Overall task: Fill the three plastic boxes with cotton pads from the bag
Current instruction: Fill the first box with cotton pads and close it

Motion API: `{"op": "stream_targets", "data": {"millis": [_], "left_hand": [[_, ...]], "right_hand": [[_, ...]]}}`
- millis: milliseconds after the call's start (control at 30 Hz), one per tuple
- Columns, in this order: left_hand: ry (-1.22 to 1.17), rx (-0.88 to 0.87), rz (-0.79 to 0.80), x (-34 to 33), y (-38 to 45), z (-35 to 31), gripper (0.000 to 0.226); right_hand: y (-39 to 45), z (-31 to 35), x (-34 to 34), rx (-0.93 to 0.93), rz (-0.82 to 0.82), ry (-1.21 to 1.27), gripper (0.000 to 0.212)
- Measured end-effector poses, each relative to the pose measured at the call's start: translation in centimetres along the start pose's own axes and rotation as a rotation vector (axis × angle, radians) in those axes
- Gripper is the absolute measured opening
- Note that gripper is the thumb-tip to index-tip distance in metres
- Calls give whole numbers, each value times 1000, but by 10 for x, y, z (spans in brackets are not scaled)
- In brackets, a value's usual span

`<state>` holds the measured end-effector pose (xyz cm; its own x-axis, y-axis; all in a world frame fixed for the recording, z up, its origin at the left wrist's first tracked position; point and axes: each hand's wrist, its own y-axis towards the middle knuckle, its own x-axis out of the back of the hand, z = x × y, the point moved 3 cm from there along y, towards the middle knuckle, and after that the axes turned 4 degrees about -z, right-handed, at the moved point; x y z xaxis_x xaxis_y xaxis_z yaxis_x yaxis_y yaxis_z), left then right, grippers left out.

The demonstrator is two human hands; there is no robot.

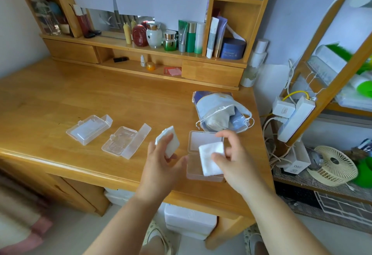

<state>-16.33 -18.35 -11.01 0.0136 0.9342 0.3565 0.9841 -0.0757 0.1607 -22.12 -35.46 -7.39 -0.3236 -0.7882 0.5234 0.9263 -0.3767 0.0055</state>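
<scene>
Left hand (161, 154) up over the desk (60, 97), fingers and thumb clamped round a stack (168, 142) of white cotton pads, tilted, its top corner pointing away. Right hand (233, 154) pinches a smaller bunch of pads (210, 159) between thumb and fingers — that bunch hangs right over the near box (203, 162), its lower edge down across the box's tray.

The near box sits directly under the right hand, lid swung open toward the bag; I cannot tell whether any pads already lie in its tray, since the held bunch covers most of it. Just beyond the right hand's fingertips lies the bag (221, 111), drawstring mouth slack and facing the hand, pale pads showing inside.

Out past the left hand's knuckles, the middle box (125, 143) lies open and looks bare inside — clear plastic only. Farther the same way, the far box (89, 129) holds a white layer of pads under its clear top.

Room to move: bare wood between the left hand and the middle box, and more beyond it. The near box sits close to the desk's front edge, just ahead of the right wrist; beyond the bag the desk ends at the shelf unit (211, 71).
</scene>
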Motion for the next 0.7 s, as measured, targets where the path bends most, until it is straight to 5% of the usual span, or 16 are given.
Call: {"op": "stream_targets", "data": {"millis": [200, 400, 700], "left_hand": [[15, 38, 80, -26, 26, 14, 65], [-7, 34, 59, -28, 23, 23, 58], [-17, 45, 30, -28, 14, 23, 59]], "right_hand": [[16, -8, -21, -6, 104, -191, 26], [20, -10, -23, -10, -60, -135, 21], [20, -6, -30, -51, 152, -421, 23]]}}
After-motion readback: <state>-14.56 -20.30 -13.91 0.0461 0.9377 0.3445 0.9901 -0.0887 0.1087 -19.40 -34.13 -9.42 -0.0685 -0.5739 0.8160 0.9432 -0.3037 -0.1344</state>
